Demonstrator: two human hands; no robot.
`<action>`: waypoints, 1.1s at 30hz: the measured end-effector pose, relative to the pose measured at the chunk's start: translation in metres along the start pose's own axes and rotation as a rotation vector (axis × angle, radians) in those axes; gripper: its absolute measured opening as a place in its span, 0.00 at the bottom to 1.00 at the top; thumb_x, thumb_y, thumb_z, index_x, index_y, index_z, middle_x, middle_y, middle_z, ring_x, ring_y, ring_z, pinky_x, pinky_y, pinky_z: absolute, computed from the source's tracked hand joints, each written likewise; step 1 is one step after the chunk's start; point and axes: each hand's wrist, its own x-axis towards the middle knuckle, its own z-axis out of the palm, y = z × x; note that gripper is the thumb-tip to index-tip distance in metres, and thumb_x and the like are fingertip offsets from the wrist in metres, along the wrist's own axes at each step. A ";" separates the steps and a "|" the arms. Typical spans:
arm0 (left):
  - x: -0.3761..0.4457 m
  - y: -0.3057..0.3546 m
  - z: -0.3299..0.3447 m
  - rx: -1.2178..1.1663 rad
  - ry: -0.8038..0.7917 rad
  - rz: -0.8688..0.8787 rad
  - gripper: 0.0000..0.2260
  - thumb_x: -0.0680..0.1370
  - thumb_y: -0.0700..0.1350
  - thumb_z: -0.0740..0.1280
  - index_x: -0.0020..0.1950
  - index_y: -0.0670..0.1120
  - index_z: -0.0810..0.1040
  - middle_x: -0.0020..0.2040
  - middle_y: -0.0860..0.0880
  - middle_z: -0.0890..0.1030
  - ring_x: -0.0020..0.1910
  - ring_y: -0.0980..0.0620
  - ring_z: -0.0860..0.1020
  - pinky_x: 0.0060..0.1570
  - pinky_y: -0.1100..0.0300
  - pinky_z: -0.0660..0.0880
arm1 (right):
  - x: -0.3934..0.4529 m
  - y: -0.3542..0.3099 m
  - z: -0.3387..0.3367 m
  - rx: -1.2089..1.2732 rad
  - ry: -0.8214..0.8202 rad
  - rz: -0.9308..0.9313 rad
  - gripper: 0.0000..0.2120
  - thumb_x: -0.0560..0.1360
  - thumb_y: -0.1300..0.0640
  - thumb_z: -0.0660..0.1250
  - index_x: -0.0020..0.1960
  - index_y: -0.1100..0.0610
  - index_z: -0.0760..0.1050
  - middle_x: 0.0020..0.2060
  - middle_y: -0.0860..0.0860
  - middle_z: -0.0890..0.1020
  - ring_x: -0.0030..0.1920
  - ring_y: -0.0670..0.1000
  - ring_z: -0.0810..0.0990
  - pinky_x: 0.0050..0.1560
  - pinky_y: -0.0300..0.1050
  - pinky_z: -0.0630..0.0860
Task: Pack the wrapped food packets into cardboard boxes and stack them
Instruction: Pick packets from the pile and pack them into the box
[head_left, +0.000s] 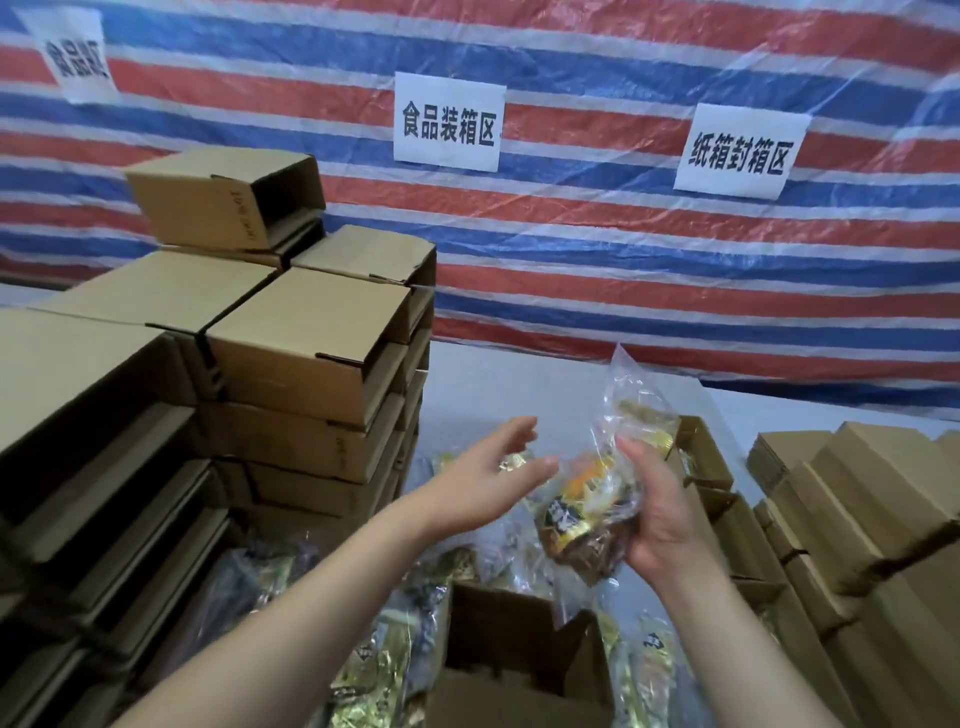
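Striped tarp (623, 270) is hanging behind the surface (493, 384); stacked cardboard boxes (291, 364) are standing left. Step, as judged: loading a packet into the open box (519, 639) below. Right hand (657, 512), raised, is clamping its grip around the wrapped food packet (597, 514); left hand (485, 475) is reaching toward it, fingers apart, holding nothing. Next move is calling for lowering the packet into the box

Left paper sign (78, 54) cut short by a fold, last character unreadable. Print on the held food packet (597, 514) blurred, partly covered by the right hand (657, 512). Loose packets (374, 670) below smeared, labels illegible, partly hidden behind both forearms. Open box (511, 636) interior in shadow, contents indeterminable. Stacked boxes (156, 415) cropped at left edge; flattened cartons (872, 519) cropped at right.
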 end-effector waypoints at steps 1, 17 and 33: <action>-0.007 -0.018 0.001 0.030 0.023 -0.043 0.27 0.80 0.58 0.63 0.77 0.51 0.64 0.73 0.53 0.70 0.67 0.59 0.70 0.66 0.62 0.66 | -0.001 0.004 -0.003 -0.074 0.011 0.017 0.09 0.71 0.52 0.72 0.46 0.56 0.85 0.41 0.57 0.85 0.41 0.57 0.85 0.39 0.50 0.82; -0.064 -0.166 0.060 -0.055 0.044 -0.361 0.12 0.85 0.51 0.54 0.51 0.57 0.77 0.50 0.62 0.81 0.52 0.64 0.78 0.50 0.68 0.73 | -0.026 0.119 -0.023 -1.424 -0.507 0.314 0.23 0.65 0.37 0.66 0.59 0.40 0.72 0.53 0.39 0.80 0.52 0.39 0.79 0.57 0.42 0.77; -0.063 -0.173 0.065 -0.033 0.036 -0.334 0.12 0.85 0.54 0.54 0.56 0.52 0.76 0.43 0.54 0.79 0.35 0.67 0.75 0.36 0.72 0.70 | -0.008 0.173 -0.033 -1.506 -0.560 0.928 0.39 0.67 0.32 0.69 0.68 0.55 0.70 0.59 0.51 0.77 0.55 0.50 0.78 0.51 0.43 0.75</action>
